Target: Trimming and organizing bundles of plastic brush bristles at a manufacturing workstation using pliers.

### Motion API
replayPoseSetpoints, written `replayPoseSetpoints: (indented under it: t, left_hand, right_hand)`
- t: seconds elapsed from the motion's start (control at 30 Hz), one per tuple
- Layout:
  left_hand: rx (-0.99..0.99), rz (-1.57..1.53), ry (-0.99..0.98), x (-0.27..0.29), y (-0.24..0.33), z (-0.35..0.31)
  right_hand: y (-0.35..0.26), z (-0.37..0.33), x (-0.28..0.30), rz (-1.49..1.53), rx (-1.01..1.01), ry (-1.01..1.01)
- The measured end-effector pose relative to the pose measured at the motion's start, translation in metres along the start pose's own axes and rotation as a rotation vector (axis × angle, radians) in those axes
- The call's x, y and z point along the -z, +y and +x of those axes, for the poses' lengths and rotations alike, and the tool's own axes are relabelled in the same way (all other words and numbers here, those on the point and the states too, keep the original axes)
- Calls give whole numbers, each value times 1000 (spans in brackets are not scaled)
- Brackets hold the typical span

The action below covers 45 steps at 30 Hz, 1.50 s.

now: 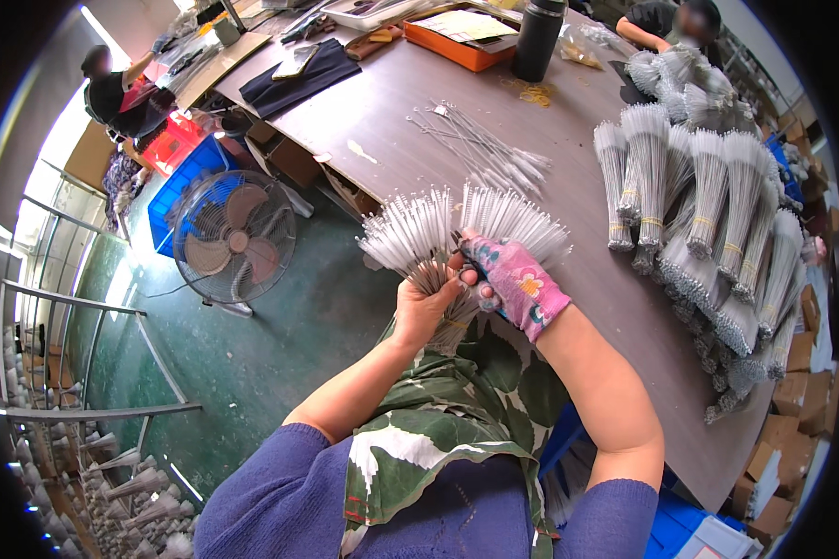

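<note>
A fanned bunch of thin wire brushes (410, 228) with white bristle heads spreads out over my lap at the table's edge. My left hand (421, 309) is closed round its wire stems, thumb toward the right. My right hand (513, 279) wears a pink flowered fingerless glove and meets the left one at the middle of the fan. Its fingers are bent round a small dark hand tool (457, 240), whose tip points in among the brushes; its exact kind is hard to make out. The brush heads (513, 219) part into two halves there.
Loose wire brushes (480, 149) lie on the table (373, 163) beyond my hands. Banded brush bundles (657, 177) pile up at right. An orange tray (457, 42) and black bottle (538, 39) stand farther back. A floor fan (236, 240) is at left. Two people work farther off.
</note>
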<state>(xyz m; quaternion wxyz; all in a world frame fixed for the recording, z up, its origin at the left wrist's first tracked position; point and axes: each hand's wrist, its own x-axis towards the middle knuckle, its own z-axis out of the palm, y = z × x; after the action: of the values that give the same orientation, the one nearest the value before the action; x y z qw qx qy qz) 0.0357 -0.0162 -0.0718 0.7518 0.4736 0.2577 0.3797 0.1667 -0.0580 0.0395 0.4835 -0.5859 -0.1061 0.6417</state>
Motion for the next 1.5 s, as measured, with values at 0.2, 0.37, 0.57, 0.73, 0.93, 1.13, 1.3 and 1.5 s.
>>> replayPoseSetpoints:
  t: [0.2, 0.37, 0.57, 0.73, 0.93, 1.13, 1.3, 1.5]
  left_hand:
    - [68, 2, 41, 0, 0, 1]
    - [68, 94, 30, 5, 7, 5]
    - [80, 126, 31, 4, 4, 8]
    - [99, 49, 46, 4, 7, 6]
    - [126, -143, 52, 2, 10, 6]
    - [93, -114, 69, 3, 9, 9]
    - [-33, 81, 87, 9, 10, 8]
    - [88, -148, 84, 8, 14, 6]
  right_hand:
    - [9, -1, 6, 62, 48, -93]
    - [-6, -7, 7, 86, 255, -159]
    - [-47, 34, -9, -505, 1213, 210]
    - [-71, 32, -10, -1009, 828, 216]
    - [-74, 28, -17, -1161, 677, 332]
    - [-63, 42, -1, -857, 925, 282]
    - [-62, 39, 7, -792, 881, 182]
    - [-57, 36, 11, -592, 860, 46]
